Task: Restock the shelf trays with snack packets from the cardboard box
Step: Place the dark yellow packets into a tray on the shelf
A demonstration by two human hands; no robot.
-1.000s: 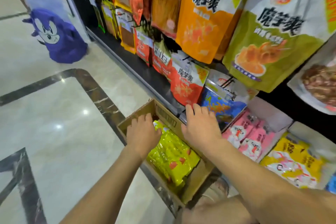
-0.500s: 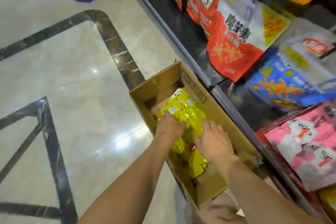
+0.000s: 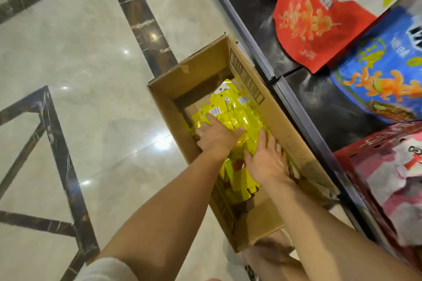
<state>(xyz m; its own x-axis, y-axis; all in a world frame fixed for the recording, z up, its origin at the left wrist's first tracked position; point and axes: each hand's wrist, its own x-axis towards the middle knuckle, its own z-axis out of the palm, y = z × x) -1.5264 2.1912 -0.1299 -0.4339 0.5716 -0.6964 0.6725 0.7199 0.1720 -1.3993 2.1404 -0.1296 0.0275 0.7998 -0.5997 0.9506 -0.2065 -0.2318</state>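
An open cardboard box (image 3: 294, 143) stands on the floor against the shelf base. Inside it lies a pile of shiny yellow snack packets (image 3: 237, 109). My left hand (image 3: 217, 136) lies over the left side of the pile, its outer fingers curled down round the pile's edge and its thumb across the top. On the right side of the pile my right hand (image 3: 267, 163) presses with straight fingers, which reach down between the packets and the box wall. To the right is a red shelf tray (image 3: 349, 155) with pink packets (image 3: 402, 180).
The dark shelf edge (image 3: 296, 107) runs along the box's right side. Large red (image 3: 312, 23) and blue (image 3: 383, 70) snack bags hang above it. Glossy marble floor (image 3: 80, 64) with dark inlay strips lies to the left. My knee and shoe (image 3: 269, 253) are just below the box.
My hands have gone from the box's rim down into the box and now lie on the yellow packets. The view has tipped further down toward the box.
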